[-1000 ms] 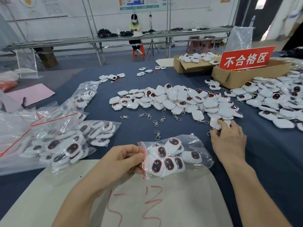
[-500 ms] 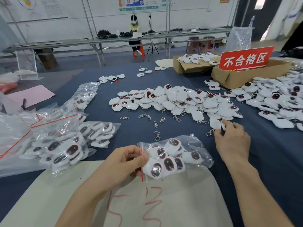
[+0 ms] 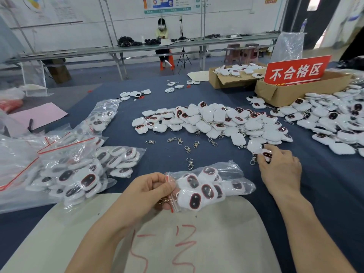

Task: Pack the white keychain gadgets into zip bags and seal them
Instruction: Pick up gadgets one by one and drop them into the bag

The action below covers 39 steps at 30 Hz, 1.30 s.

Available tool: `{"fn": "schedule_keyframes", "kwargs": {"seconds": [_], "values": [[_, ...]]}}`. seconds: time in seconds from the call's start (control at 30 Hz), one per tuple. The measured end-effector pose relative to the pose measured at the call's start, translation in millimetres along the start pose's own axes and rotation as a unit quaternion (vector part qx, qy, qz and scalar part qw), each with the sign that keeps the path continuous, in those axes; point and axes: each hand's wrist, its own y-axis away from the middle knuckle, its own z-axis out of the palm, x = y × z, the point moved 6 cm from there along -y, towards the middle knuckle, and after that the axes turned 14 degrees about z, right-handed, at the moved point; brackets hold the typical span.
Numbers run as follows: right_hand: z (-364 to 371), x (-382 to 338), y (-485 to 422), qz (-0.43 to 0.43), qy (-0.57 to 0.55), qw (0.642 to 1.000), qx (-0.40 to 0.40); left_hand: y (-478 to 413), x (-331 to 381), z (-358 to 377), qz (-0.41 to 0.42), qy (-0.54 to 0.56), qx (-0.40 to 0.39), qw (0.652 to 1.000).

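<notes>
My left hand [image 3: 149, 191] pinches the red-striped mouth of a clear zip bag [image 3: 234, 174] that lies on the blue table and holds several white keychain gadgets with dark oval faces. My right hand [image 3: 279, 166] is further right and grips one white gadget [image 3: 267, 154] at the near edge of the loose pile [image 3: 208, 119], its metal clasp hanging at the left of my fingers. Loose metal clasps [image 3: 187, 148] lie between the pile and the bag.
Filled zip bags [image 3: 78, 170] are heaped at the left. A second pile of gadgets [image 3: 334, 123] lies at the right, with cardboard boxes [image 3: 285, 93] and a red sign [image 3: 296, 70] behind. A beige board [image 3: 216, 243] with red marks lies nearest me. A person sits at a far bench.
My right hand has closed on a gadget at the pile's near edge and drawn it slightly toward me. My left hand keeps holding the bag's mouth.
</notes>
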Motion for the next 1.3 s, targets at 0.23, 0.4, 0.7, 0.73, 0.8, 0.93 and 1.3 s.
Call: {"fn": "schedule_keyframes", "kwargs": {"seconds": [0.23, 0.4, 0.7, 0.73, 0.8, 0.93, 1.3], "values": [[-3.2, -0.2, 3.1, 0.013, -0.133, 0.991, 0.009, 0.1, 0.0, 2.7, 0.0, -0.036, -0.016, 0.999], [-11.3, -11.8, 12.1, -0.035, -0.186, 0.981, 0.047, -0.4, 1.7, 3.1, 0.023, -0.087, -0.03, 0.995], [-21.3, -33.2, 27.1, -0.101, -0.236, 0.965, 0.053, -5.4, 2.6, -7.3, 0.048, -0.056, 0.053, 0.996], [-21.6, -34.0, 27.9, -0.104, -0.24, 0.964, 0.05, -5.0, 2.9, -5.3, 0.053, -0.058, 0.04, 0.996], [-21.2, -34.7, 29.1, -0.105, -0.249, 0.962, 0.04, -3.9, 3.5, -0.4, 0.059, -0.075, 0.012, 0.995], [-20.1, -35.7, 30.7, -0.101, -0.284, 0.953, 0.015, -5.3, 8.9, -10.6, 0.098, -0.129, 0.077, 0.984], [-11.3, -91.5, 111.8, -0.256, -0.388, 0.874, -0.14, 5.7, 27.2, -18.1, 0.281, -0.156, 0.238, 0.917]]}}
